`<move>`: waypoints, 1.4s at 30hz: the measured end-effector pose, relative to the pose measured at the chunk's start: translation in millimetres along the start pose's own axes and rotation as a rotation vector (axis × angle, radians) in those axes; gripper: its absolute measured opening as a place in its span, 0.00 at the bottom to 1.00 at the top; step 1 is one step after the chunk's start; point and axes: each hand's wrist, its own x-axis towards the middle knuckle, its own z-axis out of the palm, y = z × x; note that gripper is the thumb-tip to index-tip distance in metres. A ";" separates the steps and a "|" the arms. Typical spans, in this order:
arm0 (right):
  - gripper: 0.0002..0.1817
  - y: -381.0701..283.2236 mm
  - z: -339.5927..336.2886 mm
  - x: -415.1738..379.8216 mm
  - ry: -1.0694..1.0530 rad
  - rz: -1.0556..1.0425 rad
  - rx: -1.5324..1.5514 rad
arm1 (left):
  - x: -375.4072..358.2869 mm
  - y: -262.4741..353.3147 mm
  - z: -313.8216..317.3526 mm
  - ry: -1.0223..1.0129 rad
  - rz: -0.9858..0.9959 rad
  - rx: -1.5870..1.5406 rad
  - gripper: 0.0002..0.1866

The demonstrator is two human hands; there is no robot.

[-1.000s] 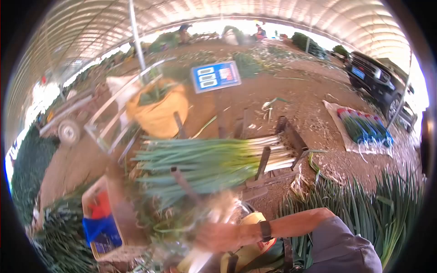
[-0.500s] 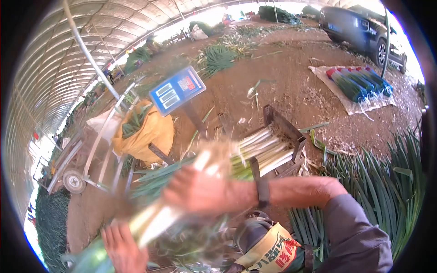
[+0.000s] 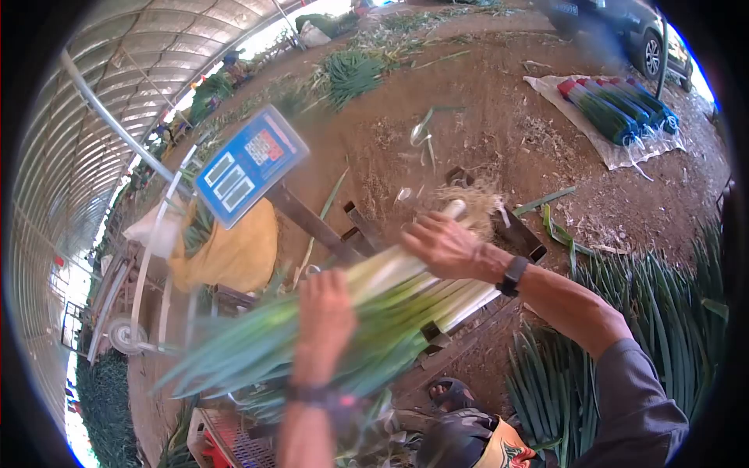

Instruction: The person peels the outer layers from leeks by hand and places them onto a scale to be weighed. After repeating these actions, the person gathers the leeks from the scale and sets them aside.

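Observation:
A bunch of long green onions (image 3: 384, 273) lies across a dark metal frame (image 3: 524, 235), over more green onions (image 3: 460, 306). The white stems and roots point right, the green leaves left. My right hand (image 3: 445, 245) is closed round the white stems near the roots. Farther left, my left hand (image 3: 324, 308), blurred by motion, wraps over the bunch where white turns to green. Behind the bunch, a blue scale display (image 3: 251, 165) stands on a post.
Many green onions (image 3: 624, 335) lie at the right. Tied bundles (image 3: 616, 113) rest on a pale sheet (image 3: 624, 160). Left of the scale are a yellow sack (image 3: 242, 246) and a cart wheel (image 3: 125, 335). A plastic crate (image 3: 214, 441) sits at the bottom, and a car (image 3: 624, 35) stands behind.
The bunch has moved right and forward onto the metal frame, over the other green onions. Both hands moved with it, and my view has shifted downward.

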 end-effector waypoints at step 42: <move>0.15 19.3 23.4 -133.0 -0.450 0.470 0.135 | -69.0 91.6 119.2 -0.134 -0.256 -0.576 0.26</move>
